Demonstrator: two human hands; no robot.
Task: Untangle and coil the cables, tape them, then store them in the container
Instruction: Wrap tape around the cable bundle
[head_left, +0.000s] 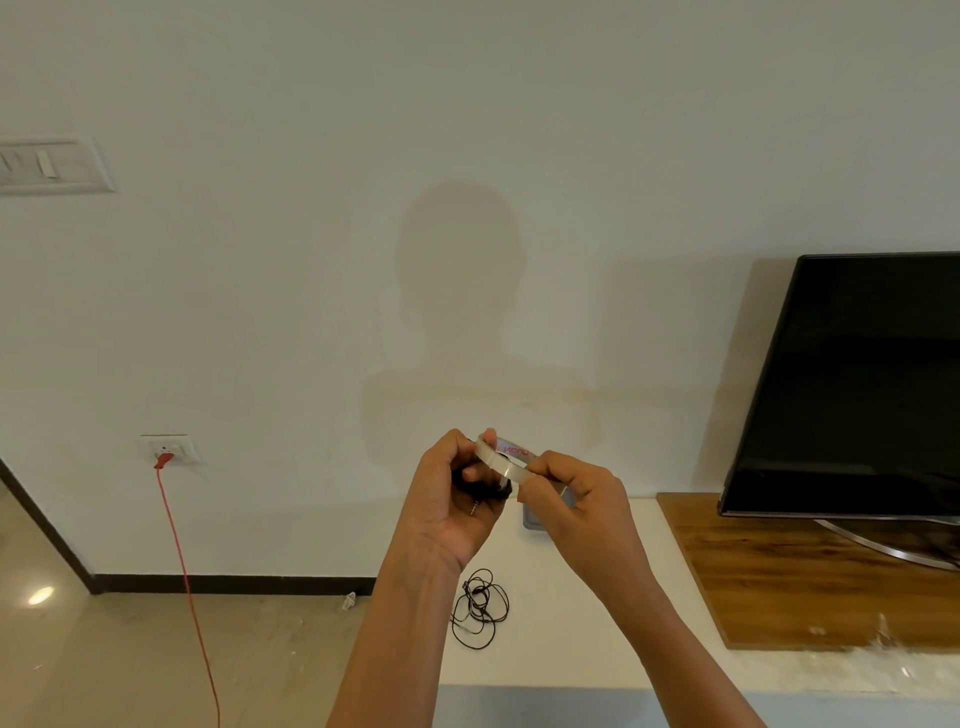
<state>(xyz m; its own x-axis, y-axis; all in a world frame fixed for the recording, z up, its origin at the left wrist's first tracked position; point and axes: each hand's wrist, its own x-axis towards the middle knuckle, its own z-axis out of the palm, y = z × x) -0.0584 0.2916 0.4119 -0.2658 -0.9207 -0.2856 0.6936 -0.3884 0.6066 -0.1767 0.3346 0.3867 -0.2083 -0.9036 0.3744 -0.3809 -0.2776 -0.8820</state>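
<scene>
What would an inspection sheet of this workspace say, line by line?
Surface: white counter, wood board at its right.
Job's things: tape and black coil held up above the counter; grey container mostly hidden behind the hands.
Clutter: white scrap on the floor.
Hands: left hand grips the coil; right hand pinches the tape.
Cables: tangled cable lies on the counter; red cable runs from a socket to the floor.
Surroundings: white wall, switch panel, TV on the board.

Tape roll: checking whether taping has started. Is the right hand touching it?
Touching. The head view shows the right hand pinching the tape roll, with no gap; the left hand grips the coiled cable beside it.
</scene>
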